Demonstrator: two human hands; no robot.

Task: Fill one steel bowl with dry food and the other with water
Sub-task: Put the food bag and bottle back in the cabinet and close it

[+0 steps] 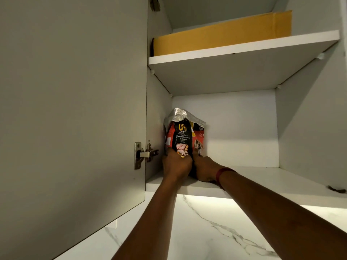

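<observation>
Left hand: your left hand [176, 164] grips the lower left corner of the red-and-black printed dry-food bag with the crumpled silver foil top [185, 132]; its fingers are curled round the bag's front edge.
Right hand: your right hand [203, 169] holds the bag's lower right side, thumb pressed up against the printed face. The other fingers are hidden behind the bag, so you cannot tell how they lie.
Wrist: a dark red band [220, 174] sits just behind the right hand.
Bag position: upright between your two sets of fingers, its base hidden behind your hands, its foil top above your fingertips.
Support: the white lower cabinet shelf [262, 182] runs under both hands.
Left of your fingers: the metal hinge [142, 154] and the open grey cabinet door [75, 109].
Above your fingers: a white upper shelf [244, 51] bearing a flat yellow-brown cardboard box [225, 34].
Below your forearms: a lit white marble-patterned surface [206, 231].
Steel bowls: not in view.
Done, as far as shown: the cabinet is open and the food supply is in hand.
Left, as judged: bring the bag down, pour dry food into one bowl, then fill the other with water. The task appears to be at an early stage.
</observation>
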